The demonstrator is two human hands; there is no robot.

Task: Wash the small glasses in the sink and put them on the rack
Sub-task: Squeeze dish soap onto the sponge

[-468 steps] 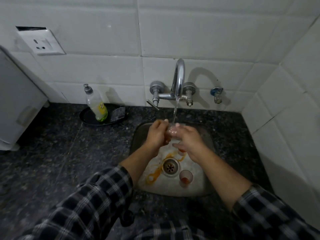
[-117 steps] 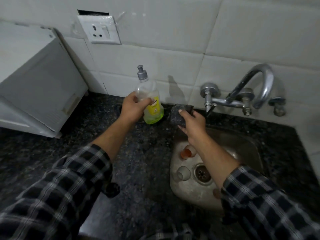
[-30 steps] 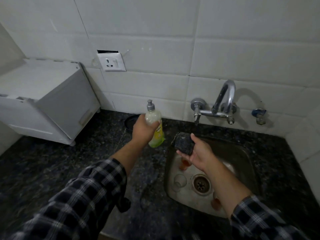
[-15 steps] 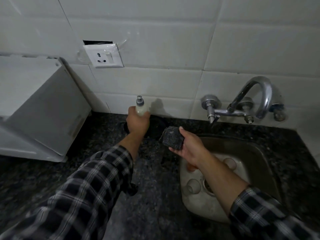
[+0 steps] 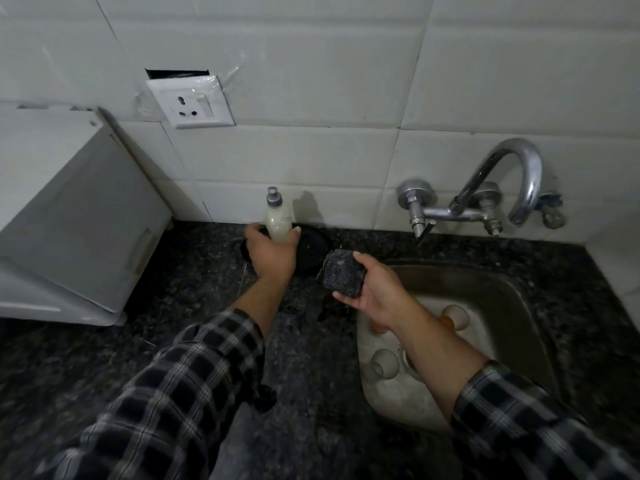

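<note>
Small glasses [image 5: 384,363] unwashed in the sink [image 5: 519,285], scrubber in hand

I judge the job to be early. At least two glasses lie on their sides on the sink floor, one by the left wall and one farther right with orange residue in it. Something else orange shows partly hidden behind the right forearm. None is on a rack, and I see no rack in view, so scrubbing, rinsing and racking all look left to do.

The left hand [image 5: 272,252] is wrapped round the soap bottle [image 5: 278,223] at the black dish [image 5: 313,249] on the far side of the counter [image 5: 207,306]. I cannot tell whether the bottle's base rests there. The right hand [image 5: 375,292] clasps the dark scrubber [image 5: 341,273] between thumb and fingers, above the sink's far-left corner. The glasses sit below and nearer than that hand, apart from it, and neither hand touches them. No water shows at the tap [image 5: 502,181].
</note>
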